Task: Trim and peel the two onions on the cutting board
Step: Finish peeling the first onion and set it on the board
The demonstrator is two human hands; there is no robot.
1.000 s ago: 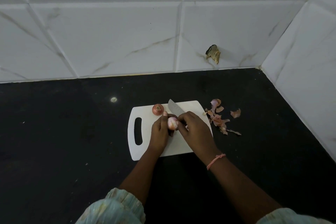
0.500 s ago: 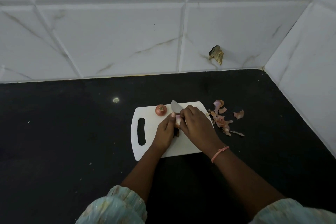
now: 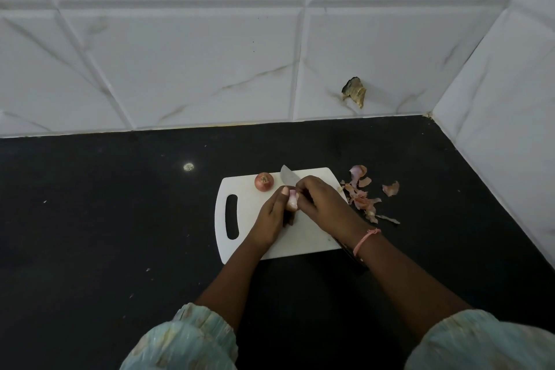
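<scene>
A white cutting board with a handle slot lies on the black counter. An unpeeled reddish onion sits near the board's far edge. My left hand holds a pale, mostly peeled onion just above the board. The fingertips of my right hand pinch at the top of that onion. A knife lies diagonally under my right hand; its blade tip shows beyond my fingers and its dark handle shows below my wrist.
Loose onion skins are scattered on the counter just right of the board. Tiled walls close off the back and the right side. A small pale spot marks the counter to the far left of the board.
My hands have closed in around the pale onion and turned it, so less of it shows. The knife and the unpeeled onion have stayed put on the board.
</scene>
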